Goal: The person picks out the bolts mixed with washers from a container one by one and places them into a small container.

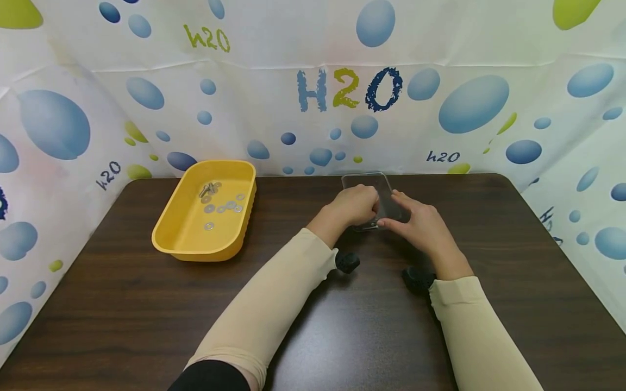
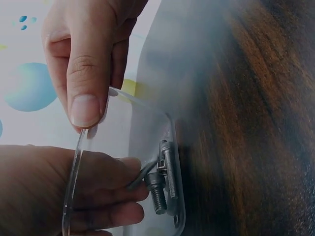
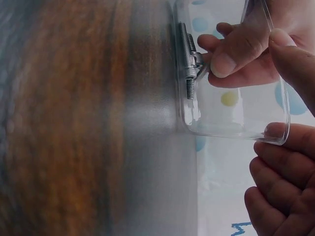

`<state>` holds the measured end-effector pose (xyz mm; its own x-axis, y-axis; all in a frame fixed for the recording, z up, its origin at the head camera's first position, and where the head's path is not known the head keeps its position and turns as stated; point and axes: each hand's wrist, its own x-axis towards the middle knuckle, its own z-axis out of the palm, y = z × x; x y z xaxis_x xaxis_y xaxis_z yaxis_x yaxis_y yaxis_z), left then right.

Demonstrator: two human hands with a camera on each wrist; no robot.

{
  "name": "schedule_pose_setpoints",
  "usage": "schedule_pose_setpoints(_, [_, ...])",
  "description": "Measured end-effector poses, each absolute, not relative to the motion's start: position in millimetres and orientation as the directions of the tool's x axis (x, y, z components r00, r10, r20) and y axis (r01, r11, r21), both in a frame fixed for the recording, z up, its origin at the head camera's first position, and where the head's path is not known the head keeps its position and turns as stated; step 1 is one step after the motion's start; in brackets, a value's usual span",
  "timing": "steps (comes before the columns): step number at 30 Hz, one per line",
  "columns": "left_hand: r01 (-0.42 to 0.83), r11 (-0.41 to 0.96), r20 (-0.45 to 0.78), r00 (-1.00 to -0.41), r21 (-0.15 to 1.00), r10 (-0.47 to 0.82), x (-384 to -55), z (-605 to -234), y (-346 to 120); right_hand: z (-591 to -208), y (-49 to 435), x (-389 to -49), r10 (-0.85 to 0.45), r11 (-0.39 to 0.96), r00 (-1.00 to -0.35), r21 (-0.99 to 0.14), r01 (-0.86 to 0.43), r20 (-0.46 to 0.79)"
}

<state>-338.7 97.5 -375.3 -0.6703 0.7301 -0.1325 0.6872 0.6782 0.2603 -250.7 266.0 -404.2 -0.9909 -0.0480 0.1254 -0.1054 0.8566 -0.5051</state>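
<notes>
A clear plastic box point(image 1: 390, 209) stands tilted near the back of the table. My right hand point(image 1: 421, 224) grips its rim, the thumb on the near side and the fingers at the side wall. My left hand point(image 1: 353, 207) reaches inside the box, its fingers curled. In the right wrist view, the left hand's thumb and forefinger point(image 3: 234, 66) pinch a thin grey metal piece point(image 3: 202, 73); its exact kind is unclear. Several bolts point(image 2: 157, 194) lie together against the box's bottom beside these fingertips.
A yellow tray point(image 1: 202, 248) stands at the back left with several flat washers point(image 1: 209, 208) and a few bolts point(image 1: 205, 190). Behind the dark wooden table point(image 1: 122, 304) hangs a white curtain point(image 1: 274, 43) printed with blue and green spots.
</notes>
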Motion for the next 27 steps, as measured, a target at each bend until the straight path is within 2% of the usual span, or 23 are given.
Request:
schedule_pose_setpoints(14, [0.701, 0.662, -0.094, -0.664, 0.265, 0.741, -335.7, -375.5, 94.7, -403.1, 263.9, -249.2, -0.041, 0.854, -0.993, -0.512, -0.092, 0.11])
schedule_pose_setpoints(22, [0.724, 0.614, 0.031, -0.654, 0.313, 0.756, -336.5, -379.6, 88.9, -404.8, 264.0, -250.9, -0.049, 0.852, -0.992, -0.513, -0.103, 0.116])
schedule_pose_setpoints(27, [0.71, 0.626, 0.081, -0.68, 0.324, 0.729, -334.8, -370.8, 83.1, -403.3, 266.4, -250.3, -0.056, 0.856, -0.991, -0.504, -0.111, 0.123])
